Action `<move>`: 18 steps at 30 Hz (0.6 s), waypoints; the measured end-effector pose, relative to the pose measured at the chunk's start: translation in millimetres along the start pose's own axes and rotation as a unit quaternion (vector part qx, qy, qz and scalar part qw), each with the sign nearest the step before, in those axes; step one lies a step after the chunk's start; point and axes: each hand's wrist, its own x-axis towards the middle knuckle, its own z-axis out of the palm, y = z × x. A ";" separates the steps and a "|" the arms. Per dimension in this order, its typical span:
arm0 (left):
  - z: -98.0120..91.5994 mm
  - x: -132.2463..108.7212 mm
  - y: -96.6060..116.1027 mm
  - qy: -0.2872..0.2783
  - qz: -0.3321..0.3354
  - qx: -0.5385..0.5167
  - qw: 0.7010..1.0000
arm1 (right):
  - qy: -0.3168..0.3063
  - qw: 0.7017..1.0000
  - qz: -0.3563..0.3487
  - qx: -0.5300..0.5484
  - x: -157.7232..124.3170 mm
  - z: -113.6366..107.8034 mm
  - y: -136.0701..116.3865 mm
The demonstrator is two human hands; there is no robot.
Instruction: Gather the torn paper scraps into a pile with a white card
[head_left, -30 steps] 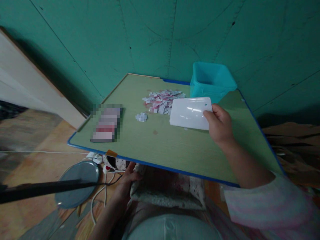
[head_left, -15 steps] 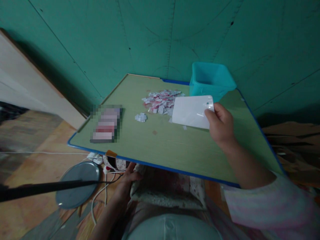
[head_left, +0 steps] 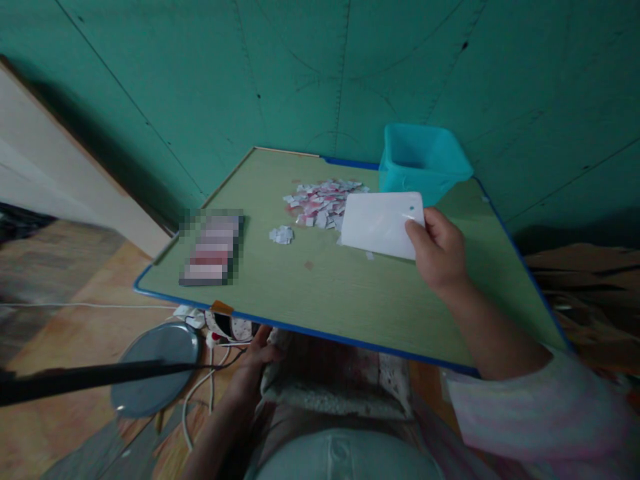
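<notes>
My right hand [head_left: 443, 250] is closed on the near right end of a white plastic card [head_left: 377, 223], thumb on top. The card is flat and glossy, with a small hole near its far right corner. It is over the table and hides the right side of a pile of small paper pieces [head_left: 325, 200], whitish with some red. A smaller heap of white paper bits [head_left: 281, 235] lies to the left. Below the table's near edge, my left hand [head_left: 257, 357] rests against a stained padded cloth [head_left: 337, 393] at my lap, thumb and finger apart; its other fingers are hidden.
A turquoise plastic bin [head_left: 425, 160] stands at the back right of the green table [head_left: 350, 293], beside the wall [head_left: 300, 73]. A phone-like device [head_left: 213, 250], blurred out, lies at the left. Below are a grey round stool [head_left: 155, 387], white cables and a dark strap [head_left: 100, 380].
My right hand has shifted slightly to the left with the white plastic card, whose tilt has changed a little. My left hand is in the same place.
</notes>
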 end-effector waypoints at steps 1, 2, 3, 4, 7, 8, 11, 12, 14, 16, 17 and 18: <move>0.3 -0.5 0.4 -0.002 0.002 0.001 1.000 | -0.001 1.000 0.000 -0.001 0.0 -0.3 -0.5; 0.5 -1.0 0.7 -0.003 0.003 0.002 1.000 | 0.000 1.000 0.000 -0.002 0.1 -0.7 -1.0; 0.8 -1.5 0.9 -0.003 0.001 0.003 1.000 | 0.000 1.000 0.001 -0.002 0.2 -1.2 -1.5; 1.1 -2.0 1.2 -0.003 -0.001 0.005 1.000 | -0.001 1.000 0.004 -0.002 0.3 -1.8 -2.1; 1.8 -2.5 1.8 0.003 -0.002 0.008 1.000 | -0.006 1.000 0.015 0.002 0.5 -4.3 -4.1; 2.0 -2.4 2.1 0.005 0.000 0.009 1.000 | -0.007 1.000 0.019 0.004 0.6 -5.3 -4.7; 2.7 -2.0 3.1 0.008 -0.002 0.012 1.000 | -0.007 0.999 0.032 0.004 1.3 -8.0 -6.2; 3.2 -2.2 3.4 0.008 -0.004 0.012 1.000 | -0.012 0.999 0.039 0.007 1.7 -8.7 -6.4; 4.6 -3.3 3.9 0.008 -0.003 0.013 1.000 | -0.027 0.998 0.059 0.020 2.7 -9.4 -6.3; 6.6 -5.3 4.2 0.012 0.000 0.014 1.000 | -0.050 0.995 0.079 0.046 3.7 -9.5 -5.7; 7.6 -6.5 4.3 0.015 -0.001 0.014 1.000 | -0.064 0.992 0.087 0.061 4.2 -9.4 -5.2; 8.5 -7.5 4.3 0.019 -0.002 0.014 1.000 | -0.080 0.989 0.094 0.076 4.8 -9.4 -4.6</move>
